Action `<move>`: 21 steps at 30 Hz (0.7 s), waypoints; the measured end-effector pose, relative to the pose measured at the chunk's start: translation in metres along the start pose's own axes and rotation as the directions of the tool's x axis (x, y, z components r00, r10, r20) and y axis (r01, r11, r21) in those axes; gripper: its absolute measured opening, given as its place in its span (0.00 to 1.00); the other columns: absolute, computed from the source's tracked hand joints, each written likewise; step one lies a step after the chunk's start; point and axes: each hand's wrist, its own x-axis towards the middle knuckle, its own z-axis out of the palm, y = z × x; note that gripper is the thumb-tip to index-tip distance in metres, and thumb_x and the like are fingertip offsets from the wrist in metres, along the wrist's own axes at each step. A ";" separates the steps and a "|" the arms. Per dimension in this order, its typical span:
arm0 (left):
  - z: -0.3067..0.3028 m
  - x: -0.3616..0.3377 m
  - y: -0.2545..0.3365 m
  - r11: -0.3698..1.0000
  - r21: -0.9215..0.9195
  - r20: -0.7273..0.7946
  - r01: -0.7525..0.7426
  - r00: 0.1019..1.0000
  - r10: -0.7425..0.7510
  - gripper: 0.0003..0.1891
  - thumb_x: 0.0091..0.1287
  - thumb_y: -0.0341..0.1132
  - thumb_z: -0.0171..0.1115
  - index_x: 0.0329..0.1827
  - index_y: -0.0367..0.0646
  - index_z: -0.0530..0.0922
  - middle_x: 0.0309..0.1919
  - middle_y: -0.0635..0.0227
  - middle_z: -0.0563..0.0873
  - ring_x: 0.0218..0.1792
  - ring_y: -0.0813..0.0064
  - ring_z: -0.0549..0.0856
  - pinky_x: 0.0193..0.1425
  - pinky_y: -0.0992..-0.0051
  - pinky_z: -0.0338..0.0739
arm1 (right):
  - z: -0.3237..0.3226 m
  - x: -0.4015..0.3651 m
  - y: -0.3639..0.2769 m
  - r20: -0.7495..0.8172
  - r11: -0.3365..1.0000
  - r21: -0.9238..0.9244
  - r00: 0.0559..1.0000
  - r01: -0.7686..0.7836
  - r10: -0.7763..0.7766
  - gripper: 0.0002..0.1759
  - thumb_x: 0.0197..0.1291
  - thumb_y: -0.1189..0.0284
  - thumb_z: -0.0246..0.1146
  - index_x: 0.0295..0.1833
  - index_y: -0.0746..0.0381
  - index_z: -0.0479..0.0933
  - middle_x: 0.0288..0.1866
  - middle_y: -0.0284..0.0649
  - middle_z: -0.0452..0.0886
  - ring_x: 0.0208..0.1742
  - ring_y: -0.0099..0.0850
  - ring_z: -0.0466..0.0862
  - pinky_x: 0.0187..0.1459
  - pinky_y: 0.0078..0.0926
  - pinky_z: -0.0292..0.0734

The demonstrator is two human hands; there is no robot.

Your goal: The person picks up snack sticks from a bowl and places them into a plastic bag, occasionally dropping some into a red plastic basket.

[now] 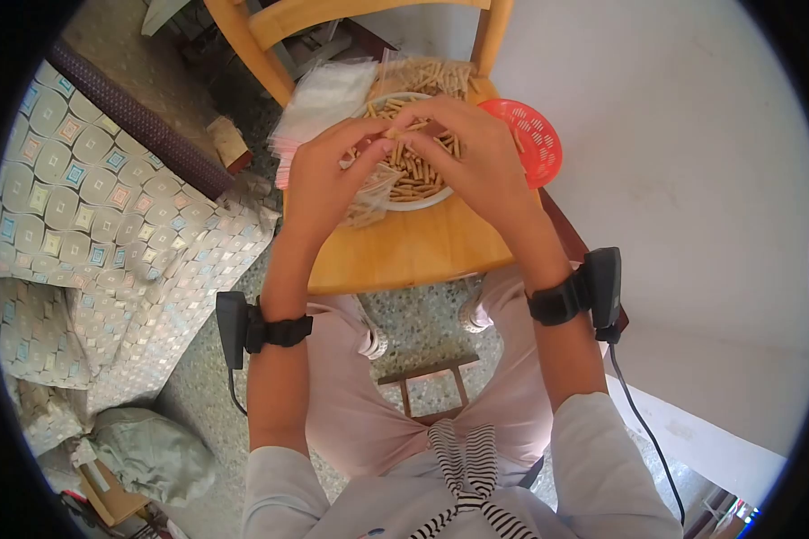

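Note:
Above a white bowl full of short tan sticks, my two hands meet with their fingertips almost touching. My left hand is closed in a pinch, thumb against fingers. My right hand also pinches, its thumb and forefinger close to the left fingertips. What sits between the fingertips is too small to make out. Below my left hand a clear plastic bag lies over the bowl's near left rim. Behind the bowl, another clear bag holds more of the sticks.
A wooden chair carries everything. Flat clear zip bags are stacked at its left, and a red slotted basket sits at its right by the white wall. Patterned fabric hangs at left. A wooden stool piece shows between my legs.

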 end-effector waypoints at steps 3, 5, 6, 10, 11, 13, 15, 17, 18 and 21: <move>-0.003 0.000 0.003 1.000 0.000 -0.053 -0.009 0.999 0.009 0.11 0.68 0.35 0.69 0.50 0.42 0.86 0.39 0.67 0.88 0.38 0.75 0.86 0.40 0.75 0.78 | -0.002 -0.002 0.001 -0.026 0.995 -0.073 0.997 -0.069 0.067 0.08 0.62 0.71 0.67 0.45 0.60 0.81 0.37 0.40 0.85 0.36 0.39 0.85 0.39 0.35 0.78; -0.003 0.001 0.005 0.998 0.031 -0.124 -0.053 0.991 0.056 0.10 0.66 0.33 0.71 0.48 0.42 0.86 0.34 0.70 0.86 0.33 0.80 0.82 0.36 0.78 0.75 | -0.002 -0.002 0.007 -0.033 0.994 -0.087 0.997 -0.067 0.064 0.08 0.62 0.71 0.67 0.45 0.60 0.81 0.37 0.40 0.85 0.35 0.39 0.85 0.38 0.34 0.78; -0.003 0.000 0.004 0.998 0.031 -0.125 -0.053 0.991 0.056 0.10 0.66 0.33 0.71 0.48 0.42 0.86 0.34 0.70 0.86 0.33 0.80 0.82 0.36 0.78 0.75 | -0.002 -0.002 0.009 -0.040 0.993 -0.103 0.997 -0.065 0.061 0.08 0.62 0.71 0.67 0.45 0.60 0.80 0.37 0.40 0.85 0.35 0.39 0.86 0.38 0.34 0.78; 0.002 -0.002 0.005 0.994 -0.099 -0.141 -0.056 0.989 0.042 0.09 0.62 0.29 0.72 0.45 0.42 0.86 0.26 0.76 0.76 0.27 0.86 0.72 0.32 0.82 0.68 | 0.001 -0.003 0.010 0.003 0.993 -0.103 0.998 -0.066 0.067 0.07 0.61 0.71 0.67 0.43 0.60 0.80 0.37 0.39 0.85 0.36 0.38 0.87 0.37 0.33 0.79; 0.004 -0.003 0.006 0.988 -0.134 -0.140 -0.079 0.988 0.060 0.09 0.61 0.28 0.73 0.44 0.42 0.85 0.24 0.77 0.72 0.26 0.87 0.69 0.30 0.82 0.65 | 0.002 -0.004 0.011 0.034 0.992 -0.108 0.997 -0.060 0.064 0.07 0.61 0.72 0.68 0.43 0.60 0.79 0.38 0.39 0.85 0.36 0.39 0.87 0.37 0.34 0.79; 0.007 -0.003 0.008 0.990 -0.108 -0.138 -0.090 0.988 0.074 0.09 0.61 0.29 0.73 0.44 0.42 0.85 0.24 0.77 0.71 0.25 0.86 0.68 0.29 0.82 0.64 | 0.004 -0.006 0.013 0.064 0.992 -0.114 0.996 -0.053 0.060 0.07 0.60 0.72 0.68 0.42 0.60 0.79 0.38 0.39 0.85 0.36 0.40 0.87 0.37 0.34 0.79; 0.009 -0.003 0.009 0.992 -0.081 -0.136 -0.101 0.987 0.090 0.08 0.61 0.29 0.73 0.43 0.42 0.84 0.24 0.77 0.70 0.25 0.86 0.67 0.28 0.81 0.62 | 0.006 -0.006 0.016 0.064 0.993 -0.117 0.997 -0.023 0.030 0.07 0.59 0.72 0.68 0.42 0.60 0.78 0.39 0.40 0.85 0.35 0.40 0.87 0.37 0.36 0.79; 0.009 -0.003 0.010 0.987 -0.071 -0.125 -0.146 0.983 0.136 0.08 0.61 0.29 0.73 0.42 0.43 0.84 0.24 0.77 0.70 0.25 0.85 0.66 0.27 0.82 0.61 | 0.007 -0.006 0.018 0.076 0.991 -0.134 0.997 -0.014 0.024 0.08 0.59 0.71 0.68 0.42 0.60 0.79 0.39 0.40 0.86 0.36 0.40 0.87 0.38 0.36 0.79; 0.009 -0.003 0.010 0.987 -0.071 -0.125 -0.145 0.983 0.136 0.08 0.61 0.29 0.73 0.42 0.43 0.84 0.24 0.77 0.70 0.25 0.85 0.66 0.27 0.82 0.61 | 0.007 -0.006 0.018 0.088 0.989 -0.150 0.996 -0.004 0.017 0.08 0.59 0.71 0.68 0.43 0.60 0.79 0.40 0.40 0.86 0.37 0.40 0.87 0.38 0.36 0.79; 0.009 -0.004 0.008 0.989 -0.060 -0.113 -0.138 0.985 0.130 0.08 0.61 0.30 0.73 0.41 0.43 0.83 0.25 0.76 0.70 0.25 0.85 0.67 0.27 0.82 0.62 | 0.008 -0.008 0.013 0.101 0.996 -0.075 0.993 -0.050 0.058 0.09 0.59 0.70 0.68 0.43 0.60 0.80 0.40 0.40 0.86 0.37 0.41 0.86 0.38 0.37 0.79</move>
